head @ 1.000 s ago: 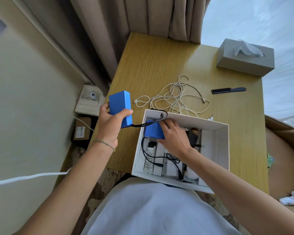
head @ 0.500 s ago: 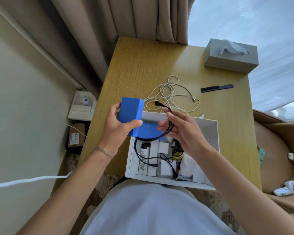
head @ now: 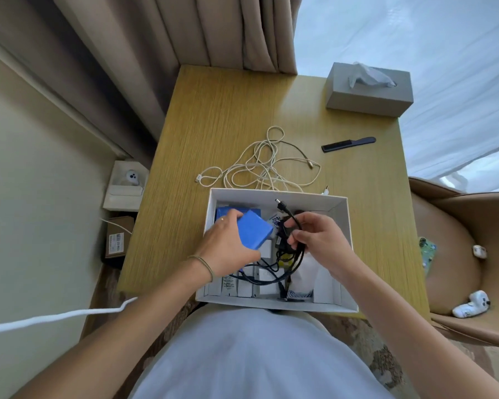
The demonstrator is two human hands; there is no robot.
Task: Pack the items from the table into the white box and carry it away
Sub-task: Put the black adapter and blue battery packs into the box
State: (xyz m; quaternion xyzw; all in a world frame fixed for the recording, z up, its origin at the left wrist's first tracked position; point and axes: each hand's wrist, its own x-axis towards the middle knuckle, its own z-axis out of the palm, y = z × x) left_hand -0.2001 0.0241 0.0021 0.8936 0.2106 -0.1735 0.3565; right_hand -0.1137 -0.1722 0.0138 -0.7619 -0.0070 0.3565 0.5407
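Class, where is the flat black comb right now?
In the head view, the flat black comb lies on the wooden table, right of the tangled white cable, near the grey tissue box.

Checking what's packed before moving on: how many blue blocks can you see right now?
2. One blue block is gripped by the left hand over the white box; a second blue block lies in the box's far-left corner, partly hidden. Others may be covered.
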